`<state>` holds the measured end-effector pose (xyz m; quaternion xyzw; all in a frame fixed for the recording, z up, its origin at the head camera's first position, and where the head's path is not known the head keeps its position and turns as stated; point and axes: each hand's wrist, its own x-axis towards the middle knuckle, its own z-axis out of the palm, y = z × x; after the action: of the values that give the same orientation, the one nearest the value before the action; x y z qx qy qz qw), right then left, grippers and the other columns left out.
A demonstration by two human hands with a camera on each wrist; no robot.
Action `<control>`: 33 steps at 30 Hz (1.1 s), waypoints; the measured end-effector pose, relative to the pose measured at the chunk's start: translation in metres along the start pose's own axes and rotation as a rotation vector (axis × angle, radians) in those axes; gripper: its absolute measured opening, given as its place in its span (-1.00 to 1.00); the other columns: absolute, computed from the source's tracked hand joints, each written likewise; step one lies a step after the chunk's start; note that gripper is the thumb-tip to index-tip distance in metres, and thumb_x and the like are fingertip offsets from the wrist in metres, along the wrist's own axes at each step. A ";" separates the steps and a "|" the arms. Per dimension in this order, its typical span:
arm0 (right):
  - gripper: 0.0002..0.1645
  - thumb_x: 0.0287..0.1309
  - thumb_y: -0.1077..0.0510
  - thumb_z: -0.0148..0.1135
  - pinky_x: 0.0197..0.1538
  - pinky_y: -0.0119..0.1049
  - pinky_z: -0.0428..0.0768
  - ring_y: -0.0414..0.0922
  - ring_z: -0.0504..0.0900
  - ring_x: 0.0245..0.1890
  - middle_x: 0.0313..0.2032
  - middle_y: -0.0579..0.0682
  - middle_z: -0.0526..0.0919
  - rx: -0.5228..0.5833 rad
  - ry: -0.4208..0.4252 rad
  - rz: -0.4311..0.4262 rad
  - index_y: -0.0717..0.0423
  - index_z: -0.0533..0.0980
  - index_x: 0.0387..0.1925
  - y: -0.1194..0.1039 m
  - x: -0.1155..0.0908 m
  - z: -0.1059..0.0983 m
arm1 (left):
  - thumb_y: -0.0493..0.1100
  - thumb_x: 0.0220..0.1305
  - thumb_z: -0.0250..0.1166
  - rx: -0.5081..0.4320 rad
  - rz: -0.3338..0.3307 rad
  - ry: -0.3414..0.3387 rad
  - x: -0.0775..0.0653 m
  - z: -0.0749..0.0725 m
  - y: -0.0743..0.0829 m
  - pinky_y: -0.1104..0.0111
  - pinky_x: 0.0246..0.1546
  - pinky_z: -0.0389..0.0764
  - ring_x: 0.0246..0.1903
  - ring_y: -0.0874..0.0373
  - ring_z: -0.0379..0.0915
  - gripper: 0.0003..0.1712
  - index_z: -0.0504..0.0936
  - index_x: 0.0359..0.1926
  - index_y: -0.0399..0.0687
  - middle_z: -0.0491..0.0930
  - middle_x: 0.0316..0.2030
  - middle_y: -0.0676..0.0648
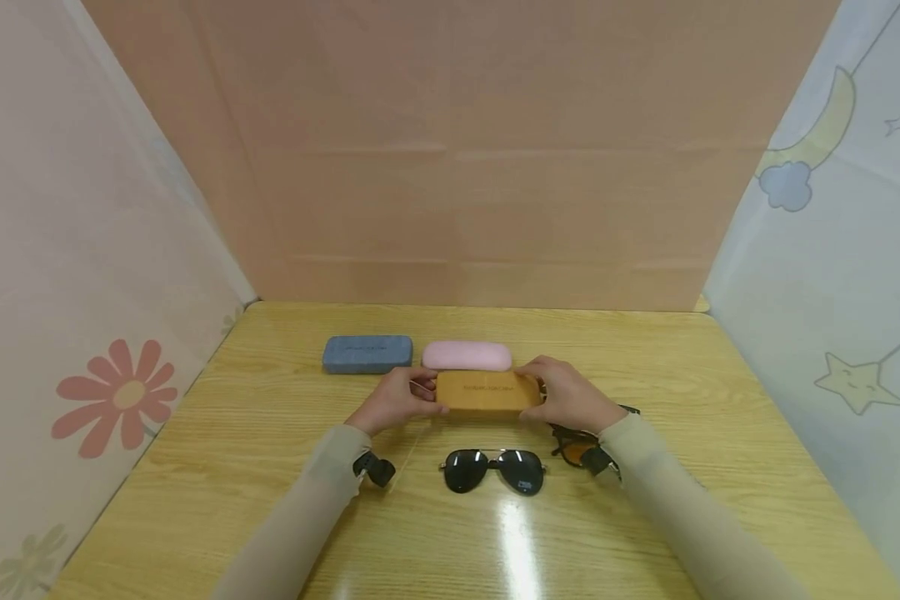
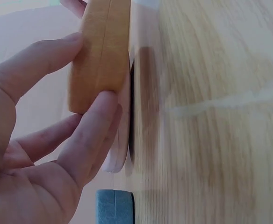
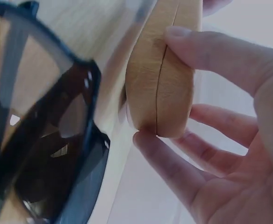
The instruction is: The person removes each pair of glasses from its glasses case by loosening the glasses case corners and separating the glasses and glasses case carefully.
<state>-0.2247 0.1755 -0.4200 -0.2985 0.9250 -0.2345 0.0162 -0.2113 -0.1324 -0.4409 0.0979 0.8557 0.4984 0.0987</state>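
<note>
A mustard-yellow glasses case [image 1: 487,392] with small lettering on its lid is between my hands, its lid down along the seam. My left hand [image 1: 397,398] pinches its left end between thumb and fingers. At the right end, my right hand [image 1: 570,396] holds it the same way, thumb near the seam [image 3: 161,84] in the right wrist view. The left wrist view shows the case [image 2: 101,56] raised off the table, a shadow beside it. Directly behind it lies a pink glasses case [image 1: 467,354].
A blue-grey glasses case [image 1: 367,355] lies at the back left. Dark aviator sunglasses [image 1: 465,472] lie in front of the yellow case. Dark-framed glasses [image 1: 574,452] with orange-brown showing through are partly hidden under my right wrist. Fabric walls [image 1: 450,208] enclose the wooden table [image 1: 270,467].
</note>
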 end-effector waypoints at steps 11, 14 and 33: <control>-0.11 -0.03 0.07 0.58 0.03 0.09 0.59 0.16 0.59 0.02 0.16 0.19 0.55 0.043 0.054 0.090 0.25 0.42 0.32 0.025 -0.008 -0.036 | -0.11 0.16 0.50 0.012 0.017 -0.037 -0.005 -0.006 -0.005 0.19 -0.09 0.62 -0.11 0.06 0.58 -0.45 0.62 0.15 -0.21 0.63 -0.05 -0.13; -0.10 0.01 0.06 0.56 0.05 0.12 0.58 0.18 0.59 0.03 0.19 0.23 0.52 0.032 0.055 0.118 0.24 0.40 0.34 0.037 -0.011 -0.047 | -0.12 0.19 0.48 0.017 0.018 -0.035 -0.006 -0.007 -0.007 0.18 -0.08 0.61 -0.11 0.06 0.58 -0.49 0.64 0.14 -0.19 0.64 -0.05 -0.11; -0.15 0.00 0.15 0.55 -0.25 -0.13 0.59 -0.01 0.60 -0.26 0.12 0.38 0.54 -0.037 -0.012 0.205 0.42 0.40 0.28 0.112 -0.027 -0.071 | -0.17 0.28 0.39 -0.100 -0.038 -0.079 -0.014 -0.015 -0.016 0.27 -0.14 0.69 -0.16 0.10 0.61 -0.53 0.59 0.15 -0.32 0.63 -0.05 -0.18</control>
<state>-0.2762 0.3006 -0.4095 -0.2040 0.9548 -0.2126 0.0402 -0.2024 -0.1563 -0.4472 0.0962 0.8268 0.5344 0.1467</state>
